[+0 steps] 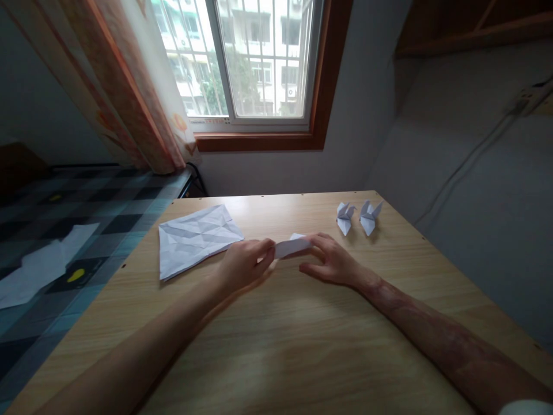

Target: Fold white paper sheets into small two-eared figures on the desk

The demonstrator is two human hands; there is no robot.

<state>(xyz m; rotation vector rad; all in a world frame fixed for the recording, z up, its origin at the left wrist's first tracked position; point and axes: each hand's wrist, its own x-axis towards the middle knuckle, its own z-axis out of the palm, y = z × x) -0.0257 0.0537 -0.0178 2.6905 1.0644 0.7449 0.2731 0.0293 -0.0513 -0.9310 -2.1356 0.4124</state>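
Note:
A small folded piece of white paper point(292, 246) lies low over the wooden table point(302, 346), held between both hands. My left hand point(244, 264) pinches its left end with fingers closed. My right hand point(330, 259) grips its right end, fingers curled over the fold. A creased, unfolded square sheet point(194, 237) lies flat just left of my left hand. Two finished folded paper figures point(358, 218) stand side by side at the table's far right.
A window point(259, 57) with a patterned curtain point(129, 86) is behind the table. A bed with a checked cover point(64, 230) and a loose white sheet point(38, 268) lies to the left. A grey wall point(475, 173) borders the table's right side.

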